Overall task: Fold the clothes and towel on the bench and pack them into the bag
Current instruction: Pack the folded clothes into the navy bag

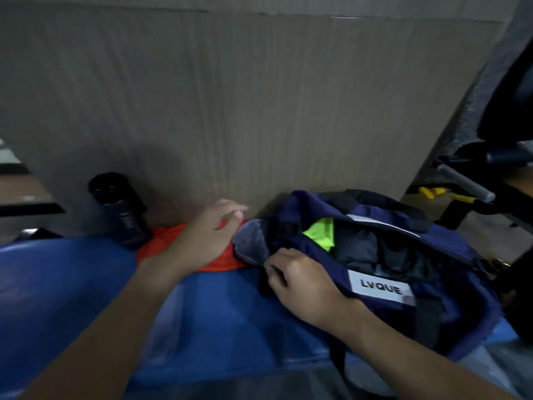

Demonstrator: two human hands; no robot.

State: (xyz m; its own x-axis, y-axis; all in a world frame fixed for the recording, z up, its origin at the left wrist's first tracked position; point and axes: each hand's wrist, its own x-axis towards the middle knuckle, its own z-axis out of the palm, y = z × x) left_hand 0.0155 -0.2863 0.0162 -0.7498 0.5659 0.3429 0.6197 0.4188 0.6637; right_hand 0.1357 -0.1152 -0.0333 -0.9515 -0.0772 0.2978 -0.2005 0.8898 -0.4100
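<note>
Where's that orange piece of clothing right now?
The orange garment lies on the blue bench, centre-left in the head view. It is under the left hand, between the black bottle and the navy bag.

surface: blue bench (216, 313) | landmark on it: navy bag (452, 310), top open, label LVQUE | at bag's left end, touching: grey towel (251, 244) | left of bag, edge under towel: orange garment (163, 241) | farther left of bag, beside garment: dark bottle (121, 212)
</note>
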